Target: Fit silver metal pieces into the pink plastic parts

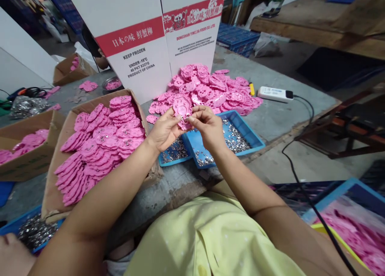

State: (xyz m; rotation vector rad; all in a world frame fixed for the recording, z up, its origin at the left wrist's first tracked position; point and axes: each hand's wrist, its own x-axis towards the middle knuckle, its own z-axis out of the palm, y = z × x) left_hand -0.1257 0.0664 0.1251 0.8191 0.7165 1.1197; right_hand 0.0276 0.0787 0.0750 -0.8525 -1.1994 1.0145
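Observation:
A pink molded plastic piece (182,106) is held up above the blue trays. My left hand (165,129) grips it by its lower left edge, between thumb and fingers. On the other side, my right hand (207,125) pinches at its lower right part; any small metal piece under those fingertips is too small to make out. Below my right hand lies a blue tray (259,144) of small shiny metal parts. A smaller blue tray (164,162) with similar parts sits below my left hand. Behind both hands rises a loose heap of pink pieces (210,87).
A cardboard box (49,196) with stacked pink pieces stands at the left, another box (54,127) beyond it. White printed cartons (138,63) stand behind. A white power strip (275,94) with a black cable lies at the right. Another person's hand (13,254) shows at lower left.

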